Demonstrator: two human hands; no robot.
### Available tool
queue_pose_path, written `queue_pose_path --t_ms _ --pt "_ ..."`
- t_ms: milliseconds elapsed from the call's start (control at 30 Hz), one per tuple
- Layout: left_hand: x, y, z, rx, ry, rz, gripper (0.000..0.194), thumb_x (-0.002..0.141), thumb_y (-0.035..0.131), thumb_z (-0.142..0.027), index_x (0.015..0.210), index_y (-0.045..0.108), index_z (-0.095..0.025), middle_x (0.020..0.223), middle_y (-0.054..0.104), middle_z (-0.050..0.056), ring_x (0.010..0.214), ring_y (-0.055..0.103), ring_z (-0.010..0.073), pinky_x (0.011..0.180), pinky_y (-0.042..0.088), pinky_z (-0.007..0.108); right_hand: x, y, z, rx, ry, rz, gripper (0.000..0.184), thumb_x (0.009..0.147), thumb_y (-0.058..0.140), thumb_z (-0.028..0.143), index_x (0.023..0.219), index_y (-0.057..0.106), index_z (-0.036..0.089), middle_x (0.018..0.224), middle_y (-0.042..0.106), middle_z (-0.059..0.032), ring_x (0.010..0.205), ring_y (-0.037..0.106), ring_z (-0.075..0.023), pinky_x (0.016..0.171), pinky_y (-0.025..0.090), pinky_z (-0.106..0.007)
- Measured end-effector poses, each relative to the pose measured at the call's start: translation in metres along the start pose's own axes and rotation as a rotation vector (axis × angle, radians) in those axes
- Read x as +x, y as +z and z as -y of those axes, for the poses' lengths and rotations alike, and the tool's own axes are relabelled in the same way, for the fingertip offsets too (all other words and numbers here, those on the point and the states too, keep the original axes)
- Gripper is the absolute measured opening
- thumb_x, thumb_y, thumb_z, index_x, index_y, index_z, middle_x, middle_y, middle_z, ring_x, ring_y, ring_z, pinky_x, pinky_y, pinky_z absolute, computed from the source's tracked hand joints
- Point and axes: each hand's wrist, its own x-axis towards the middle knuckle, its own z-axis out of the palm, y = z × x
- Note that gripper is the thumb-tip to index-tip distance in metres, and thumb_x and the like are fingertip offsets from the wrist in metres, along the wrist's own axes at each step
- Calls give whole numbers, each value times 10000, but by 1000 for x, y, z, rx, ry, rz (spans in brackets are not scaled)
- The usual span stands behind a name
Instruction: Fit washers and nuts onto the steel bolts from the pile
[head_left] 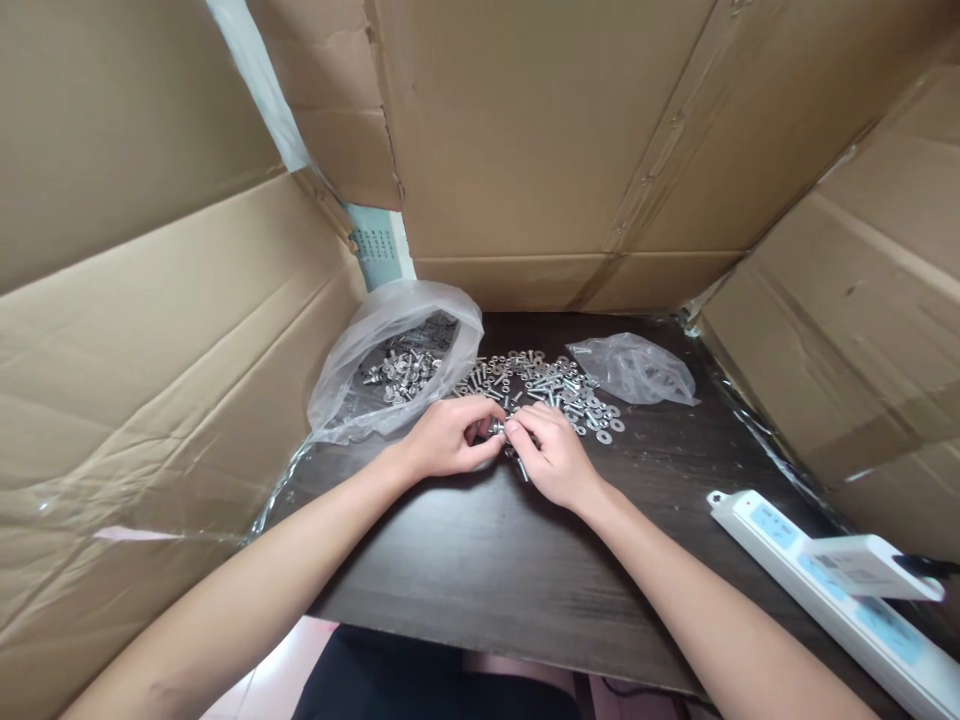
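Note:
My left hand (456,436) and my right hand (553,450) meet over the table, thumbs and fingers pinched together. Between their fingertips is a small silver bolt (497,428), apparently with a washer on it; the fingers cover much of it. Another bolt (523,470) shows just below my right fingers. Just beyond my hands spreads a loose pile of bolts, nuts and flat washers (604,437). To the left, an open clear plastic bag (330,400) holds many bolts fitted with washers (409,372).
A crumpled clear plastic bag (637,368) lies at the back right of the dark wooden table (450,560). On the right edge rests a white power strip (780,540) with a white adapter (870,567) plugged in. Cardboard walls (540,130) enclose the left, back and right.

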Motion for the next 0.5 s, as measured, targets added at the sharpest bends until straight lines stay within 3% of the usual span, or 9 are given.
queue_pose_path --t_ms 500 --pt "0 0 0 -16 -23 5 119 894 616 -257 957 652 -163 716 571 -29 577 508 96 588 415 219 0 1 1 15 -10 -16 270 1020 484 199 752 506 215 712 552 -17 722 513 -209 717 369 -348"
